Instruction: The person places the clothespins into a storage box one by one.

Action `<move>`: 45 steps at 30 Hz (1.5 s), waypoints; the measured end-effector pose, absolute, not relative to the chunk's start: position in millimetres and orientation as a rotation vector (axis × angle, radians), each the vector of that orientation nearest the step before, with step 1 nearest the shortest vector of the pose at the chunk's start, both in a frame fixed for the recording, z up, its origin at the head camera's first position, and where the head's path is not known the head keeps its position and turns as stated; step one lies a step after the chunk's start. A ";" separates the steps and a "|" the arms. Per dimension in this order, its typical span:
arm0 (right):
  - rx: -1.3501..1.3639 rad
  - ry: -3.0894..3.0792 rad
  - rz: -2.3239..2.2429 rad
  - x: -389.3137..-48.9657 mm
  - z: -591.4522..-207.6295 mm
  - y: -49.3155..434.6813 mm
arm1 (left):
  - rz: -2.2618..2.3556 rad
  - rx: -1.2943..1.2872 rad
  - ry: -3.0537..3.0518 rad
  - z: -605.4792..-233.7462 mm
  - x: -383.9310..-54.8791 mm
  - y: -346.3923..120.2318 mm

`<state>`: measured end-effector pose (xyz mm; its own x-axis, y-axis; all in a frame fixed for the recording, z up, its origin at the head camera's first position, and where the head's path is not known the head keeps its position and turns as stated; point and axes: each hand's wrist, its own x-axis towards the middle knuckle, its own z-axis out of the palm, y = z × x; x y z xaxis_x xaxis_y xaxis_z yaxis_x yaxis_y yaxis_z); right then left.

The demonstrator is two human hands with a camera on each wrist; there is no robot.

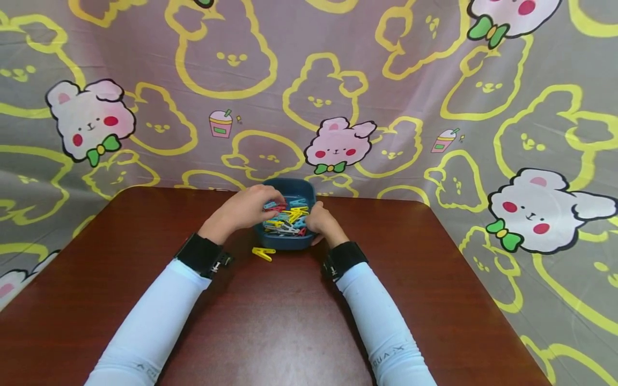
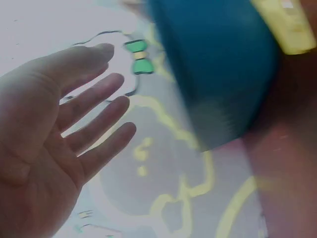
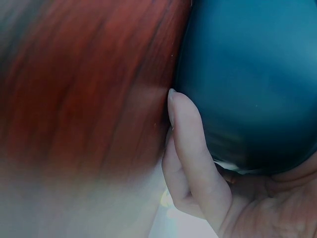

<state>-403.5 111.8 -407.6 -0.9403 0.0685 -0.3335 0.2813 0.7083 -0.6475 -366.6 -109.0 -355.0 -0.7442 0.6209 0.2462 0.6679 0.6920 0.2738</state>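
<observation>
A dark blue plastic box (image 1: pixel 288 244) stands on the table, filled with clothes pegs (image 1: pixel 294 215) in yellow, light blue, red and grey. My left hand (image 1: pixel 248 206) is over the box's left side, its fingertips above the pegs. In the left wrist view the same hand (image 2: pixel 64 119) has its fingers spread and nearly straight, with nothing between them. At the box's right side, my right hand (image 1: pixel 325 222) grips the wall. The right wrist view shows its fingers (image 3: pixel 190 144) against the outer surface. A yellow peg (image 1: pixel 263 253) lies on the table before the box.
The brown wooden table (image 1: pixel 270 321) ends at the back near a patterned cloth (image 1: pixel 260 118), which also hangs along both sides. Both forearms reach in from the front edge, with black camera straps (image 1: pixel 200 254) at the wrists.
</observation>
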 end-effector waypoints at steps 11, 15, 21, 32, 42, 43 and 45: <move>0.263 2.629 -1.063 -406.9 -409.7 111.4 | -0.277 -1.305 -2.580 -337.6 -316.0 -109.8; 0.270 2.632 -1.050 -407.4 -408.4 112.7 | -0.181 -1.499 -2.601 -349.3 -295.9 -106.0; 0.271 2.639 -1.058 -407.3 -406.3 113.1 | -0.199 -1.520 -2.729 -359.0 -285.0 -103.4; 0.255 2.631 -1.001 -406.1 -406.7 111.3 | -0.224 -1.300 -3.211 -380.3 -287.7 -103.3; 0.255 2.626 -1.011 -406.9 -407.4 113.6 | -0.157 -1.289 -3.203 -378.8 -287.2 -102.7; 0.253 2.621 -1.013 -407.2 -407.4 113.9 | -0.164 -1.284 -3.210 -378.6 -287.4 -102.8; 0.247 2.611 -1.012 -407.8 -407.4 114.6 | -0.170 -1.268 -3.213 -378.5 -288.1 -103.1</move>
<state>-407.8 114.6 -407.4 -0.9310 0.0423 -0.3626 0.2756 0.7329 -0.6220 -288.1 -103.1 -378.5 -0.6882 0.6795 -0.2544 0.6489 0.7333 0.2033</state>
